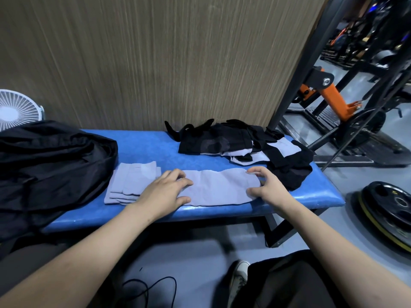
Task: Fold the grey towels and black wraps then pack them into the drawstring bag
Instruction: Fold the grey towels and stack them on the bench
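Blue padded vinyl table (142, 150) against brown striated wall panel (155, 58), left hand (165, 192) flat on long grey towel (220, 188), right hand (265, 187) loosely curled, its grip empty, at the towel's end, grey gym floor (347, 178)

Both hands (165, 188) (265, 187) on grey towel (220, 188) atop blue bench (142, 147).

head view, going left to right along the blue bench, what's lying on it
black drawstring bag → stack of folded grey towels → grey towel being folded, left hand resting on it and right hand at its right end → pile of black wraps and grey towels
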The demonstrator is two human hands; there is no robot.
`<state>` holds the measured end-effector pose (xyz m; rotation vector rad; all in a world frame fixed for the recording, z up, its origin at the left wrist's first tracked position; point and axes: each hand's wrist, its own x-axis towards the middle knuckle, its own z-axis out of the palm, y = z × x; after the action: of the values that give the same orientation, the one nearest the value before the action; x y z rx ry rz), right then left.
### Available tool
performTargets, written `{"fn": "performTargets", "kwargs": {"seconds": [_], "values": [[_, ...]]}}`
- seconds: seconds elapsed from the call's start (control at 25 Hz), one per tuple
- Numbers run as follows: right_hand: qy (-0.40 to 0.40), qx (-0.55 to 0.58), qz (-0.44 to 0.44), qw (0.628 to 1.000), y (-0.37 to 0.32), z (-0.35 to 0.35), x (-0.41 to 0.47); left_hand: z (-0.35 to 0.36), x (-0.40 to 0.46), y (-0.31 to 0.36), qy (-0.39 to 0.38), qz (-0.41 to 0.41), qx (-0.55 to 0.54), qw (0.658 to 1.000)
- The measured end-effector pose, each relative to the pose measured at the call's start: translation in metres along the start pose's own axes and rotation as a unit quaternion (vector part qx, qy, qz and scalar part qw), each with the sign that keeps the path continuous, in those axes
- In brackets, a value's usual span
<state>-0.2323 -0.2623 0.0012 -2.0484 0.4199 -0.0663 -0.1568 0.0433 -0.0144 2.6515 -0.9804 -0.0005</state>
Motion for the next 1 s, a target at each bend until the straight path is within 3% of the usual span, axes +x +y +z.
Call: {"fn": "performTargets", "kwargs": {"seconds": [0.28, 0.52, 0.76, 1.0], "values": [[-0.003, 0.111, 0.023, 0.994, 0.006, -0.024, -0.009, -0.002, 0.005, 0.001, -0.017, -0.028, 0.019, 0.999], [0.022, -0.015, -0.001, 1.000, 0.004, -0.021, -0.012, -0.007, 0.007, 0.001, -0.009, -0.044, 0.003, 0.999], [0.021, 0.044, -0.057, 0.997, -0.022, -0.005, -0.014, -0.005, 0.006, -0.006, -0.019, -0.053, -0.079, 0.995], [-0.035, 0.058, -0.086, 0.994, -0.051, 0.039, -0.013, -0.002, 0.009, -0.003, -0.020, -0.063, -0.151, 0.986]]}}
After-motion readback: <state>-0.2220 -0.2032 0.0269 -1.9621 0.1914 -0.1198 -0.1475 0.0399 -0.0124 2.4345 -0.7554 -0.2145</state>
